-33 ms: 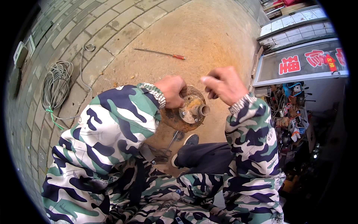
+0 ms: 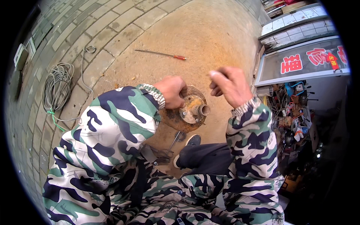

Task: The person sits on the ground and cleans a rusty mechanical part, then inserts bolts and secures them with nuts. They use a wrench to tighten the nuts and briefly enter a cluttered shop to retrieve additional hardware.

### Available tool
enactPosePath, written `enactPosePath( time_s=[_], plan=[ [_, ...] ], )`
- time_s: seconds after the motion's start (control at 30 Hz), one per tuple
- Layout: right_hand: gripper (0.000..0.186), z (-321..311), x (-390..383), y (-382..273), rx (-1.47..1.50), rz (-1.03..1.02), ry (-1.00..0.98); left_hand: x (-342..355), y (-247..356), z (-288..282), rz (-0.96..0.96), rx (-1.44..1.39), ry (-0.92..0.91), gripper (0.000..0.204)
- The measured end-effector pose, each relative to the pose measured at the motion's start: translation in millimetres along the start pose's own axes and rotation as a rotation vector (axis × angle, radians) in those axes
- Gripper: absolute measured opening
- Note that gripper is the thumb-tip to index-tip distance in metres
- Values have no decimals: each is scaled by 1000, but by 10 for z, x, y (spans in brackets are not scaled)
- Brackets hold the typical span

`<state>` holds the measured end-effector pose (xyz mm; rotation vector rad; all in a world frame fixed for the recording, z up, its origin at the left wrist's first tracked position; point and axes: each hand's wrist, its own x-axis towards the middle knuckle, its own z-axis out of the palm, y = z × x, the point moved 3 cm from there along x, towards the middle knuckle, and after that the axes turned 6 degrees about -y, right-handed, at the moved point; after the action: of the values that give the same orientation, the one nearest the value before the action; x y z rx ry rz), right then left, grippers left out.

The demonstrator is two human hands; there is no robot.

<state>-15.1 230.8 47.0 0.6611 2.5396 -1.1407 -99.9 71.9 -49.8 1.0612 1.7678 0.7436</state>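
A rusty round metal housing [image 2: 173, 120] lies on the ground before me, a bolted flange with a short pipe stub [image 2: 203, 110] on top. My left hand [image 2: 171, 91] reaches over the flange's upper left edge. Its fingers are bent together against the metal, and whatever is between them is hidden. Apart from the housing, to its upper right, my right hand [image 2: 233, 87] is raised with fingers curled; anything inside them cannot be made out. A bolt head [image 2: 184, 113] shows on the flange near my left fingertips.
A screwdriver with a red handle [image 2: 179, 57] lies beyond the housing. Coiled grey cable [image 2: 57, 87] rests on paving at left. Dark tools [image 2: 162, 154] lie by my shoe [image 2: 193, 140]. At right are a glass panel with red characters [image 2: 311, 62] and cluttered parts [image 2: 290, 123].
My right hand has shifted slightly to the right, away from the housing. My left hand stays at the flange, and the housing has not moved.
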Motion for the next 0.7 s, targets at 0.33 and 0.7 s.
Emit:
enactPosePath(
  time_s=[0.33,0.7],
  plan=[
    [31,608,-486,1190,710,75,586,-21,-46,-121,49,172,63,49],
    [37,976,-26,1517,647,211,847,11,182,-69,127,336,211,113]
  ],
)
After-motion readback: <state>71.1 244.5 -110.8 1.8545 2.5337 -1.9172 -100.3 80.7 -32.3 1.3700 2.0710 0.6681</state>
